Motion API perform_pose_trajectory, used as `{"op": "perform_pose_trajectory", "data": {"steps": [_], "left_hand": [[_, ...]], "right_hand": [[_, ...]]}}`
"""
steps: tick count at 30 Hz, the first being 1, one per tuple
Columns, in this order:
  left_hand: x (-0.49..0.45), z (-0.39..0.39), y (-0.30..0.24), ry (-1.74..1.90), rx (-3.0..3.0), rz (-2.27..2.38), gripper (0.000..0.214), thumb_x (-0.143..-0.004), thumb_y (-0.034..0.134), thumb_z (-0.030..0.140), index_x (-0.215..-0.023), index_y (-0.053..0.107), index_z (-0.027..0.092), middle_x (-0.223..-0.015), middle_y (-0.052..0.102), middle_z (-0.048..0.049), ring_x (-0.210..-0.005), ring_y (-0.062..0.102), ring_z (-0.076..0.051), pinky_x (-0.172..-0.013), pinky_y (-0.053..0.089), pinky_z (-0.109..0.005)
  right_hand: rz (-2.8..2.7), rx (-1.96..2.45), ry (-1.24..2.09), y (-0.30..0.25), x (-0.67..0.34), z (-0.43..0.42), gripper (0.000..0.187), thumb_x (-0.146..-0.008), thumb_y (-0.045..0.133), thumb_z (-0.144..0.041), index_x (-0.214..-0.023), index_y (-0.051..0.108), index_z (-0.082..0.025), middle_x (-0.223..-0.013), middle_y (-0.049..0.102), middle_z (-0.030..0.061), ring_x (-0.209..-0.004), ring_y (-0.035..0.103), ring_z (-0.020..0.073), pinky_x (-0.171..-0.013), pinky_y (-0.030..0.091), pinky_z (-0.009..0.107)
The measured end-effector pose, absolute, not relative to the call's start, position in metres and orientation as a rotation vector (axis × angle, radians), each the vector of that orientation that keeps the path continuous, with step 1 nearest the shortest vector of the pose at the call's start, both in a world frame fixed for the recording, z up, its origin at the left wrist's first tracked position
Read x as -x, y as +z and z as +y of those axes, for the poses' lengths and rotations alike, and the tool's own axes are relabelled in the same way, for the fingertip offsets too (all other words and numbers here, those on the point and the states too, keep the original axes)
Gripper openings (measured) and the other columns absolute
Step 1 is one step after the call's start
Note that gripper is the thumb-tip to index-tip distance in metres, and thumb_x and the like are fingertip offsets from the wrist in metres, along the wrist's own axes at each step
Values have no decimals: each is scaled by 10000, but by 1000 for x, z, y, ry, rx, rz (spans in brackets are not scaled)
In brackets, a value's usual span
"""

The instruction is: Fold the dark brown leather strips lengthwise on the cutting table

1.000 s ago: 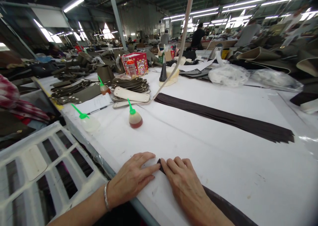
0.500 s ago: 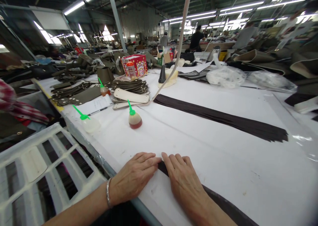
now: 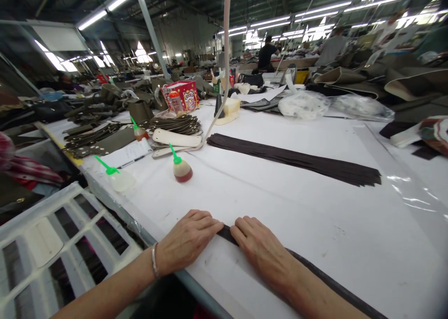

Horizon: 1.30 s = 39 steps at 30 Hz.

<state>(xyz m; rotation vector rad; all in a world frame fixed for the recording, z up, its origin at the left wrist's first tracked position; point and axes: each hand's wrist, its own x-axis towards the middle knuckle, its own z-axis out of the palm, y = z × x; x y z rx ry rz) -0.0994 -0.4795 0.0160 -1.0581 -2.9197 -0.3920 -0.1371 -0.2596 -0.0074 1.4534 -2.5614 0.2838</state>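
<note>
Fingers of the right hand (image 3: 257, 244), stretched straighter earlier, have curled over the dark strip (image 3: 228, 234), while the left hand (image 3: 189, 239) sets bunched fingertips at its end, seemingly to steady it; hidden thumbs leave any pinch uncertain. The strip runs past the right hand, and stacked strips (image 3: 294, 158) lie beyond the grip, probably for easy reach.

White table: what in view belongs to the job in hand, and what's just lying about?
In the job:
dark strip, with left hand and right hand on it
strip pile, probably: similar look

Apparently just lying about:
red bag
notepad
clear bag
bottles, untouched but possibly related
</note>
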Motion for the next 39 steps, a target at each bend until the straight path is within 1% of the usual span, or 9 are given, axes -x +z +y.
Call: {"op": "perform_pose_trajectory", "data": {"steps": [11, 16, 21, 24, 27, 31, 33, 36, 39], "left_hand": [[98, -471, 16, -260, 1029, -2976, 349, -969, 393, 186, -1311, 454, 224, -1077, 595, -48, -1043, 488, -212, -930, 362, -391], [96, -464, 15, -200, 973, -2990, 375, -954, 452, 230, -1325, 451, 288, -1067, 573, -43, -1018, 485, -218, -916, 346, -401], [95, -460, 18, -177, 941, -3006, 385, -930, 520, 276, -1310, 466, 307, -1036, 574, -33, -1032, 488, -226, -923, 302, -419], [93, -459, 17, -167, 922, -2948, 348, -938, 506, 264, -1283, 491, 310, -1134, 564, -45, -1127, 455, -246, -943, 252, -438], [93, -457, 15, -170, 937, -2863, 291, -948, 478, 240, -1233, 525, 279, -1265, 518, -57, -1196, 414, -255, -957, 219, -435], [97, -454, 14, -219, 1098, -2905, 273, -965, 432, 215, -1228, 503, 194, -1148, 584, -58, -1107, 479, -205, -934, 259, -374], [100, -452, 15, -214, 1152, -2928, 292, -969, 419, 213, -1252, 483, 179, -1090, 596, -58, -1051, 499, -199, -916, 278, -364], [102, -447, 17, -147, 1179, -2943, 373, -966, 443, 249, -1338, 421, 229, -1041, 587, -42, -998, 498, -208, -896, 278, -378], [102, -441, 17, -72, 1161, -2942, 431, -941, 509, 349, -1358, 412, 299, -964, 559, -27, -938, 492, -218, -874, 269, -401]], "right_hand": [[-2535, -1566, 196, -5, 135, -236, 152, -837, 557, -32, -944, 557, -140, -863, 512, 40, -741, 445, 201, -677, 357, 338], [-2557, -1593, 220, -4, 134, -225, 156, -830, 534, -9, -913, 547, -141, -859, 508, 41, -727, 433, 196, -673, 348, 336], [-2560, -1582, 236, -3, 132, -212, 173, -820, 528, 4, -883, 533, -156, -842, 500, 32, -711, 419, 194, -655, 329, 331], [-2564, -1575, 224, -3, 130, -202, 169, -819, 529, 2, -873, 532, -158, -835, 499, 30, -707, 415, 192, -656, 323, 330], [-2573, -1573, 205, -3, 128, -192, 162, -819, 531, -4, -877, 533, -156, -832, 499, 30, -702, 413, 191, -660, 323, 333], [-2597, -1561, 199, -2, 125, -178, 160, -817, 543, -10, -876, 530, -158, -836, 500, 30, -697, 413, 190, -653, 321, 331], [-2605, -1560, 206, -2, 123, -171, 164, -817, 546, -10, -885, 531, -158, -836, 499, 29, -699, 417, 190, -658, 325, 332], [-2612, -1548, 214, 0, 121, -161, 173, -821, 535, -4, -906, 533, -155, -839, 499, 29, -706, 423, 190, -670, 332, 334], [-2628, -1550, 212, 0, 119, -151, 186, -827, 511, 9, -923, 532, -149, -846, 496, 32, -710, 427, 187, -679, 335, 335]]}}
